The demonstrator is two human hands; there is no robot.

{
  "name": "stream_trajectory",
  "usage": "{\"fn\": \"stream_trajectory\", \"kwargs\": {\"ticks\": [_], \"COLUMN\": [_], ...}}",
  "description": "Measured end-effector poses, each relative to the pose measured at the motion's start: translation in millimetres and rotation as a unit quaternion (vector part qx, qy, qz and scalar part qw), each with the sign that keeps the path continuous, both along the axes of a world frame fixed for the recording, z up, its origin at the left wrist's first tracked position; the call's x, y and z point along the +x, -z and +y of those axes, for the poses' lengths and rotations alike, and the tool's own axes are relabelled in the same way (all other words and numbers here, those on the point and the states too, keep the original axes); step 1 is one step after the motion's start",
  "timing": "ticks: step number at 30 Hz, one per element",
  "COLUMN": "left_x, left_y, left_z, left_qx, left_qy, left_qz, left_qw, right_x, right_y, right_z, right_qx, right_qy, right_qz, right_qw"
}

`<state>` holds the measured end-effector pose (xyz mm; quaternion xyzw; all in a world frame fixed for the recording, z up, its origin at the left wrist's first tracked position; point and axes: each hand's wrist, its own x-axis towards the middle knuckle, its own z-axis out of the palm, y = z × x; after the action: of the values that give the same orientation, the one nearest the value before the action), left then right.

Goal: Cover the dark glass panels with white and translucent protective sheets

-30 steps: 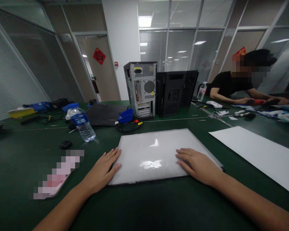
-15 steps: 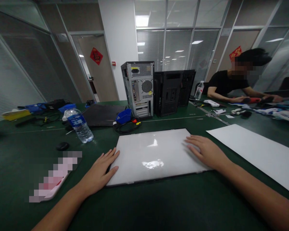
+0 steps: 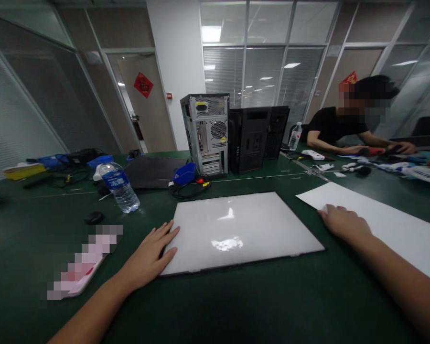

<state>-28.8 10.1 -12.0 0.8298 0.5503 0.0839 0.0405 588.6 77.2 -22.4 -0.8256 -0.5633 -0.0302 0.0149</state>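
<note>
A white glossy panel with a thin black frame [image 3: 243, 224], like a screen backlight, lies flat on the green table in front of me. My left hand [image 3: 152, 253] rests on its left edge, open, fingers spread on the white surface. To the right of the panel lies a large plain white sheet [image 3: 390, 224]. My right hand [image 3: 346, 223] is on the near left edge of this sheet, fingers bent and closed over the edge, thumb side toward the panel. The undersides of those fingers are hidden.
A water bottle [image 3: 120, 186], a black round object [image 3: 94, 218] and a partly blurred pink item [image 3: 88, 270] are on the left. Behind the panel stand an open computer case [image 3: 208, 136] and black cases [image 3: 252, 138]. A co-worker [image 3: 338, 126] sits at the far right among tools.
My right hand has left the panel's right side and moved right onto the white sheet. The sheet has shifted a little left. My left hand has stayed on the panel.
</note>
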Motion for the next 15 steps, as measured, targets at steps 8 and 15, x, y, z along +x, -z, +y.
{"fn": "stream_trajectory", "kwargs": {"ticks": [8, 15], "left_x": [4.2, -1.0], "left_y": [-0.6, 5.3], "left_z": [-3.0, -0.9], "left_qx": [-0.022, -0.005], "left_qy": [-0.01, -0.002], "left_qz": [0.005, -0.002], "left_qw": [1.0, 1.0], "right_x": [-69.3, -147.4], "right_y": [-26.5, -37.6], "right_z": [-14.5, -49.7], "right_qx": [0.047, 0.076], "right_qy": [-0.106, -0.425], "right_qz": [-0.056, 0.042], "right_qw": [0.992, 0.901]}}
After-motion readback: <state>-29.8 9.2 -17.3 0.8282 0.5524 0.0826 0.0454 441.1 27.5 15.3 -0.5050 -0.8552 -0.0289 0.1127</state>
